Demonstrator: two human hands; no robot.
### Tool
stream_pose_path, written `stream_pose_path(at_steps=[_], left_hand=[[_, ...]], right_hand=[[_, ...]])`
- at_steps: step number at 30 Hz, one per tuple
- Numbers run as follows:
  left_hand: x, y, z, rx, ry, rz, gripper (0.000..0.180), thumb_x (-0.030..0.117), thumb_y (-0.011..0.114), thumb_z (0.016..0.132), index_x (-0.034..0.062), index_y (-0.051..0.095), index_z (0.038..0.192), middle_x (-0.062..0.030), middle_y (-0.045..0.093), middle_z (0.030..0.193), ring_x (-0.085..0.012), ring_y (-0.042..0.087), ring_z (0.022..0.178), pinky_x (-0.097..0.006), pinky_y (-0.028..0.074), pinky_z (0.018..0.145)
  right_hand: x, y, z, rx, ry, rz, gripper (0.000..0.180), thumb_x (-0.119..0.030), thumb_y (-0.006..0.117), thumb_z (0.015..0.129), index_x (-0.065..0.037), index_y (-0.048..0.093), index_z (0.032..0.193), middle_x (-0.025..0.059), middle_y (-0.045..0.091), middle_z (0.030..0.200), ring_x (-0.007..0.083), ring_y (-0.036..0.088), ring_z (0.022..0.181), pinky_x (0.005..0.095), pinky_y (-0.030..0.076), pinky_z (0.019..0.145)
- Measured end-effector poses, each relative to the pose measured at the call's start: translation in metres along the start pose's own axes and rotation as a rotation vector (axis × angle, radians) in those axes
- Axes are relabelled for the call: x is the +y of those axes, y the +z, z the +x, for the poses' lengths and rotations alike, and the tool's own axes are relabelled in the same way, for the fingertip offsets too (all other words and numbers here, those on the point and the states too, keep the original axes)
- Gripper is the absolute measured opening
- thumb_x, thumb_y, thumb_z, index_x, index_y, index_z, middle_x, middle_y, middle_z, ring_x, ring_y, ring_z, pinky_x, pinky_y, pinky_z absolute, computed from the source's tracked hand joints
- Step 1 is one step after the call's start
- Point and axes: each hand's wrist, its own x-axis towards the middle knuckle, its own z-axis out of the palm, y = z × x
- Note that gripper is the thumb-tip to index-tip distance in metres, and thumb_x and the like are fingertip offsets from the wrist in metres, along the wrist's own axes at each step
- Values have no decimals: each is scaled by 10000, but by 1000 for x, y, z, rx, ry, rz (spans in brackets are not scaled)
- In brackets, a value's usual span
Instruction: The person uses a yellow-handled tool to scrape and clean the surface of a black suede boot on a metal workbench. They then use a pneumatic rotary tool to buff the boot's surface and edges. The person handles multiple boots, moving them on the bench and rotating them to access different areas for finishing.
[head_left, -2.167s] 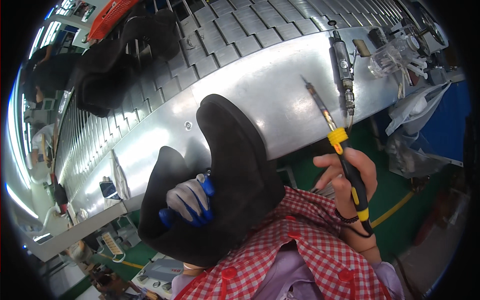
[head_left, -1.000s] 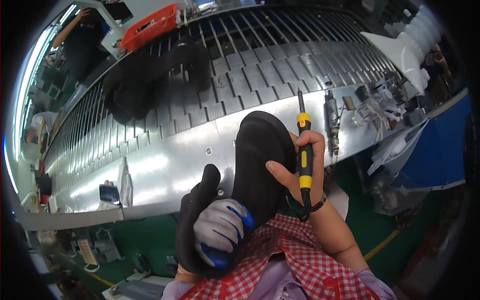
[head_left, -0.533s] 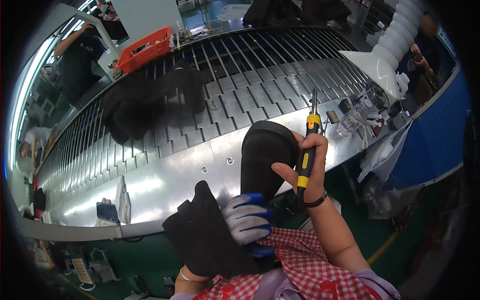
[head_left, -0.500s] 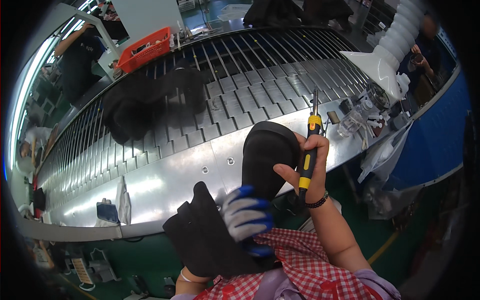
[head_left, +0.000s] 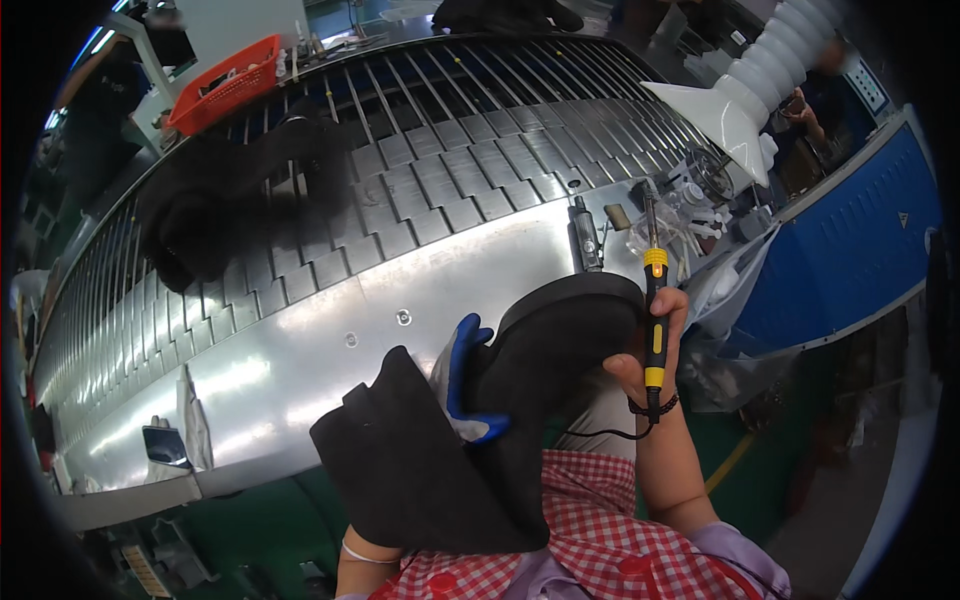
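A tall black boot point(head_left: 520, 400) lies across my lap side, its thick sole edge at the top and its open shaft toward the lower left. My left hand point(head_left: 462, 390), in a grey-white glove with blue fingertips, grips the boot around the ankle. Part of that hand is hidden behind the shaft. In my bare right hand point(head_left: 672, 325) is a soldering iron point(head_left: 656, 320) with a black and yellow handle, held upright, metal tip up, its cord hanging by my wrist. The right hand's fingers are close beside the boot's toe.
A slatted metal conveyor point(head_left: 440, 170) runs behind the steel ledge point(head_left: 290, 370). Black boots point(head_left: 220, 200) stand on it at left, near an orange basket point(head_left: 225, 85). A white extraction hood point(head_left: 725, 115), an air tool point(head_left: 586, 235) and a phone point(head_left: 165, 447) are around the ledge.
The boot's toe has swung to the right, and my left hand has settled from a blur onto the ankle. My right hand with the soldering iron has shifted slightly right and down. The view has turned.
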Motion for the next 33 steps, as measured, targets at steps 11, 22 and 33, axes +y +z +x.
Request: stream_pose_path(at_steps=[11,22,33], left_hand=[[17,4,-7,62,78,230,995,471,802,720,35,337,1483,-182,488,1375,-333,461,1309,-437,338,1112],[101,35,-93,327,-586,967,663,177,631,878,-17,344,1442,-208,555,1303,-289,570,1206,-365,451,1015],[35,-8,-86,795,108,235,559,109,555,965,-4,318,1458,-144,488,1395,-220,484,1284,-351,373,1093]], right_hand=[[-3,-13,-24,95,90,15,713,-103,881,715,-149,308,1139,97,495,1210,202,517,1147,357,413,1017],[-16,14,-19,138,-20,-147,579,-76,793,818,-135,323,1152,169,497,1315,231,514,1194,338,403,1011],[-6,81,-23,361,-28,58,582,20,782,791,-160,356,1145,49,503,1174,180,505,1157,336,379,1026]])
